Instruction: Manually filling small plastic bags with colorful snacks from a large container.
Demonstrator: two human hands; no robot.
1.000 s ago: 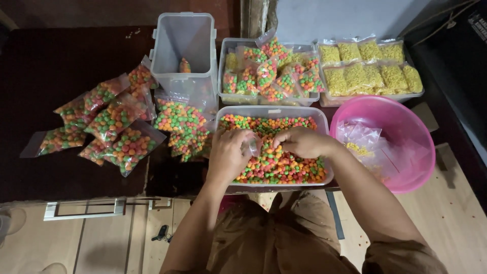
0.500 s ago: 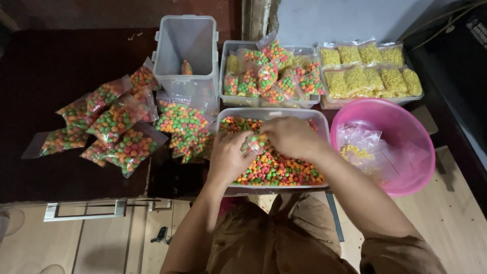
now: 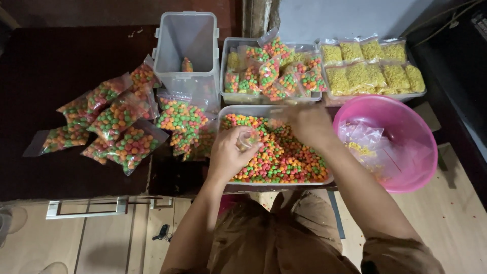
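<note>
The left hand (image 3: 229, 155) pinches a small clear plastic bag (image 3: 248, 139) open above the clear rectangular tub of orange, green and pink sweets (image 3: 278, 155). Keep its mouth upright. The right hand (image 3: 310, 124), blurred, grip unclear, hovers over the far sweets.

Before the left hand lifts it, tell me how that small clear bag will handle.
The small clear bag in the left hand looks thin and crumpled, so probably floppy. Nearly empty, likely very light. Its open mouth could spill balls if tipped.
</note>
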